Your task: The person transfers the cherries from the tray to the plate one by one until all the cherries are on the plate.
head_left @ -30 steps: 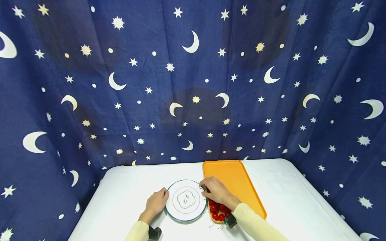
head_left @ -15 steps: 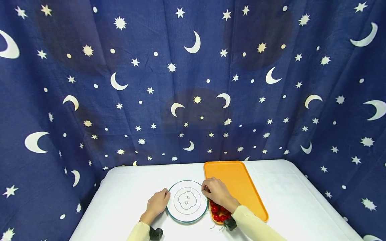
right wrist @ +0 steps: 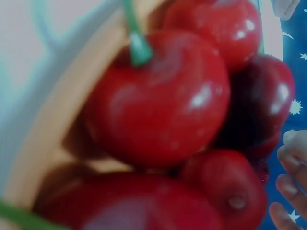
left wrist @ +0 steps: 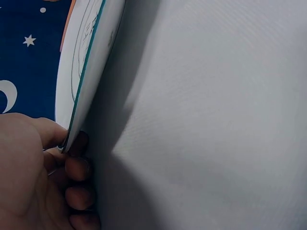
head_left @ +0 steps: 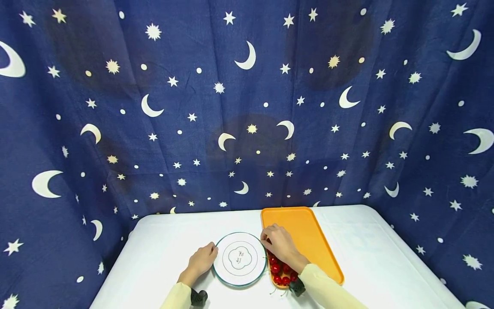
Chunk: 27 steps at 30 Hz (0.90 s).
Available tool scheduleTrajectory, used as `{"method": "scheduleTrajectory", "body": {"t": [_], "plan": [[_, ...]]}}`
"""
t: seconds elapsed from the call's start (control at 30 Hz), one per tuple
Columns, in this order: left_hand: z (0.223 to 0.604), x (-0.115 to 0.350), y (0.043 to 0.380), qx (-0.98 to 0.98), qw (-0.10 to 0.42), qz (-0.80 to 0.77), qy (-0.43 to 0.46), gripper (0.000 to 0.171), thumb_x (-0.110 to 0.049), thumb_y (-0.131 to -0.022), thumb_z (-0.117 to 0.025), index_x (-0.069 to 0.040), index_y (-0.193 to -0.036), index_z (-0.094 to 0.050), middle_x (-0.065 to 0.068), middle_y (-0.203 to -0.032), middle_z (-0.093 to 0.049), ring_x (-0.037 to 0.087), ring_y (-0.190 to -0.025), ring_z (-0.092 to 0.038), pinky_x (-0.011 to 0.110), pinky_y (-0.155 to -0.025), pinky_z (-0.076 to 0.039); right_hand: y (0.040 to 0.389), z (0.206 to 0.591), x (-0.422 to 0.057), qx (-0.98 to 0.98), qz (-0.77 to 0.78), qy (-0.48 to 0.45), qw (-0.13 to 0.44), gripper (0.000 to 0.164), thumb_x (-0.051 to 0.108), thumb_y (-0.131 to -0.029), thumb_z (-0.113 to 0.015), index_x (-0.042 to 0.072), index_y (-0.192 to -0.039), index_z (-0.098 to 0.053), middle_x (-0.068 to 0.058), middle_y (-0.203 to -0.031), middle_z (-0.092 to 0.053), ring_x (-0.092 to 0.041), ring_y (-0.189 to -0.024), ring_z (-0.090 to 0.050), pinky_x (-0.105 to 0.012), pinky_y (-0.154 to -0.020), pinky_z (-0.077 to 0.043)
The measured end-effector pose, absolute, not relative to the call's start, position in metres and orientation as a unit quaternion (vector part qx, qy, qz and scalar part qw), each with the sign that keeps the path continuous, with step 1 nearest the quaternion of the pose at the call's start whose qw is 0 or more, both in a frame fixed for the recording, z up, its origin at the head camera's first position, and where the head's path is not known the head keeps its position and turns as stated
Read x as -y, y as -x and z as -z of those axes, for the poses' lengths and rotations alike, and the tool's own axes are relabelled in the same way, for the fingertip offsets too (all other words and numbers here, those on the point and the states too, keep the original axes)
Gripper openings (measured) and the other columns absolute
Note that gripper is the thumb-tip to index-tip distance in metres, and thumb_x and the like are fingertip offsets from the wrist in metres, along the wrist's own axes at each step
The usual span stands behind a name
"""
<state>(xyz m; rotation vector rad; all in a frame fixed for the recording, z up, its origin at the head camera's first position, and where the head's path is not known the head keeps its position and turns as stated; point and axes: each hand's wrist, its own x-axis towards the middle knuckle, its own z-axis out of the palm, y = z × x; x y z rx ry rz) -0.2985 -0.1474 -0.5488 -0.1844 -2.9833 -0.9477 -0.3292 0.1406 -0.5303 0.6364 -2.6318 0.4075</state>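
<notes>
Overall, the blue curtain [head_left: 127, 90], printed with moons and stars, rises beyond the plate. Under the plate is the white table [head_left: 166, 244]. Orange tray [head_left: 302, 227]: just right of the plate, reaching farther back than it. The plate [head_left: 239, 259] itself is white with a blue-green rim; an outlined shape with handwriting marks its middle.

Left hand [head_left: 202, 260] at the plate's left edge: gripping the rim, thumb on the upper face, fingers curled beneath. Right hand [head_left: 281, 243] just beside the plate's right edge, above the tray: fingers bent; cannot tell from either view whether they pinch anything. A pale yellow sleeve [head_left: 328, 285] covers this arm.

Cherries [head_left: 275, 268], glossy red, one darker: clustered right of the plate in the tray's near left corner, below the right hand. Green stem [right wrist: 139, 50] on one; several others poke past the tray edge.
</notes>
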Motion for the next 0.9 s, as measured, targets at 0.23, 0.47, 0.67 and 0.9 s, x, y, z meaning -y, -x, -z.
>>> {"method": "scheduleTrajectory", "body": {"t": [0.23, 0.47, 0.67, 0.9], "plan": [[0.551, 0.145, 0.299, 0.951, -0.012, 0.305, 0.056, 0.023, -0.026, -0.107, -0.045, -0.012, -0.091, -0.055, 0.0, -0.071, -0.048, 0.015, -0.065, -0.045, 0.031, -0.06, -0.033, 0.33, 0.529, -0.147, 0.947, -0.154, -0.209, 0.188, 0.013, 0.02, -0.087, -0.082, 0.024, -0.085, -0.07, 0.012, -0.083, -0.068, -0.007, -0.08, -0.053, -0.027, -0.073, -0.049], [0.548, 0.146, 0.299, 0.95, -0.008, 0.307, 0.057, 0.024, -0.024, -0.107, -0.045, -0.012, -0.089, -0.053, -0.001, -0.069, -0.048, 0.015, -0.063, -0.045, 0.03, -0.059, -0.033, 0.336, 0.522, -0.153, 0.939, -0.169, -0.207, 0.216, 0.01, 0.018, -0.089, -0.08, 0.02, -0.098, -0.075, 0.008, -0.088, -0.073, -0.011, -0.082, -0.062, -0.029, -0.071, -0.053], [0.547, 0.146, 0.3, 0.95, -0.014, 0.308, 0.059, 0.024, -0.024, -0.107, -0.044, -0.012, -0.088, -0.053, -0.001, -0.069, -0.047, 0.015, -0.062, -0.044, 0.03, -0.058, -0.032, 0.338, 0.515, -0.155, 0.932, -0.169, -0.208, 0.244, 0.01, 0.016, -0.091, -0.078, 0.02, -0.099, -0.076, 0.008, -0.091, -0.075, -0.009, -0.08, -0.062, -0.026, -0.068, -0.052], [0.548, 0.148, 0.301, 0.952, -0.017, 0.301, 0.054, 0.023, -0.025, -0.107, -0.044, -0.012, -0.09, -0.053, 0.0, -0.07, -0.047, 0.016, -0.064, -0.045, 0.031, -0.059, -0.033, 0.336, 0.508, -0.147, 0.928, -0.182, -0.2, 0.256, 0.01, 0.018, -0.088, -0.081, 0.023, -0.096, -0.076, 0.007, -0.088, -0.074, -0.008, -0.077, -0.063, -0.025, -0.065, -0.053]]}}
